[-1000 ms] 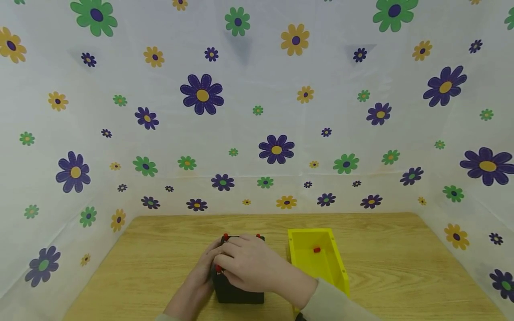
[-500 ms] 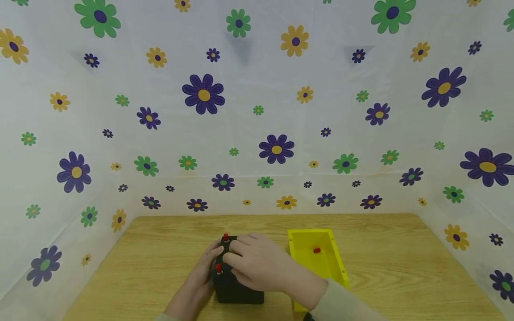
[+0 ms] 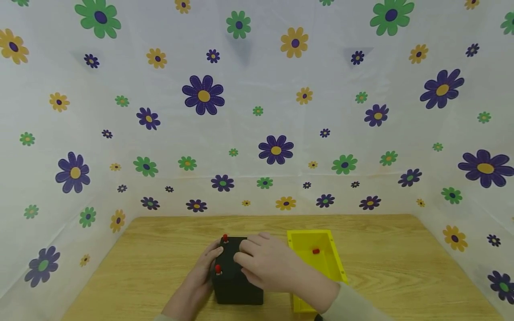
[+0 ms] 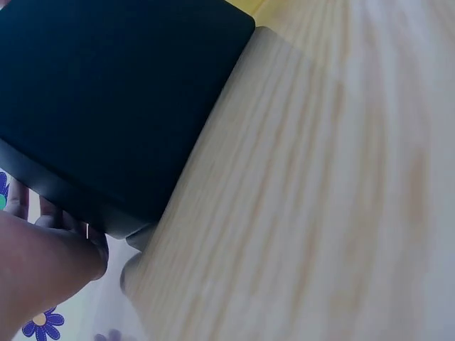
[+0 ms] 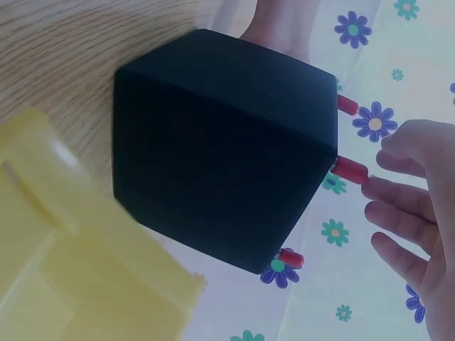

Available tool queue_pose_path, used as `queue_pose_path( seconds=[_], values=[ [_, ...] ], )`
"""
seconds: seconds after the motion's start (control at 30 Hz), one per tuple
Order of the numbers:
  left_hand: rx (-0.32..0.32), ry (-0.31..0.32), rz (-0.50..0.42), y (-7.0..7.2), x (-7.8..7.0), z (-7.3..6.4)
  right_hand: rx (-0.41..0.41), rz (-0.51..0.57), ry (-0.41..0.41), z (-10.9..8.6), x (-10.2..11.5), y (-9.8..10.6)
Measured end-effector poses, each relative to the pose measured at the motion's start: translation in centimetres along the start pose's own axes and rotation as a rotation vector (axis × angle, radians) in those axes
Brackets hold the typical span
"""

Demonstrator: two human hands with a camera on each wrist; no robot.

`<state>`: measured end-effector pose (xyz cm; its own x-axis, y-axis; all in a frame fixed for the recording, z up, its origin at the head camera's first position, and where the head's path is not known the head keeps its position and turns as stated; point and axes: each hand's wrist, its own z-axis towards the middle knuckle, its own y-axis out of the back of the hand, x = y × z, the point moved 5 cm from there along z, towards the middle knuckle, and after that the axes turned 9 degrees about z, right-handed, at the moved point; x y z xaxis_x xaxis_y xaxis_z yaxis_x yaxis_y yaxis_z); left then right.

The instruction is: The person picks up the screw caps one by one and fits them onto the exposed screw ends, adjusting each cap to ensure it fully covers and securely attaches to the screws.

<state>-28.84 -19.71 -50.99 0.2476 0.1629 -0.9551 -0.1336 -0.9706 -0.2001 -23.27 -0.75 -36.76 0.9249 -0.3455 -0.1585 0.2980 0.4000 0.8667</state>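
A black box (image 3: pixel 240 285) stands on the table with small red caps on top near its corners. In the head view the front-left red cap (image 3: pixel 218 269) and rear-left red cap (image 3: pixel 225 238) show; the right side of the top is hidden. My left hand (image 3: pixel 201 273) grips the box's left side, its thumb over the top edge. Over the top's right part is my right hand (image 3: pixel 269 263), fingers loosely bent. From the right wrist, its fingers (image 5: pixel 399 222) come close to a red cap (image 5: pixel 350 170); contact is unclear. No held object shows.
A yellow tray (image 3: pixel 309 232) sits to the right of the box, partly behind my right forearm. Inside it lies a loose red cap (image 3: pixel 316 251). The wooden table (image 3: pixel 168 240) meets a flower-printed white sheet (image 3: pixel 241 133) at the back and sides.
My right hand has shifted right across the box top from the left caps, uncovering both of them. The left hand and the box have stayed in place.
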Motion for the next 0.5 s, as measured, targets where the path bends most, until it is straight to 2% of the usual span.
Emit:
queue_pose_path(
  seconds=[0.17,0.23,0.33,0.5],
  values=[
    [-0.062,0.012,0.033,0.2,0.0,-0.1,-0.012,-0.008,-0.004,-0.6,-0.2,0.4],
    [-0.059,0.009,0.036,0.3,0.0,-0.1,-0.008,-0.007,-0.008,-0.9,-0.3,0.5],
    [-0.042,0.008,0.041,0.6,0.0,-0.2,0.001,-0.009,-0.012,-1.2,-0.3,0.9],
    [0.055,-0.042,0.056,1.0,-0.4,-0.2,-0.002,-0.022,-0.018,-1.9,-0.5,1.2]
  ],
)
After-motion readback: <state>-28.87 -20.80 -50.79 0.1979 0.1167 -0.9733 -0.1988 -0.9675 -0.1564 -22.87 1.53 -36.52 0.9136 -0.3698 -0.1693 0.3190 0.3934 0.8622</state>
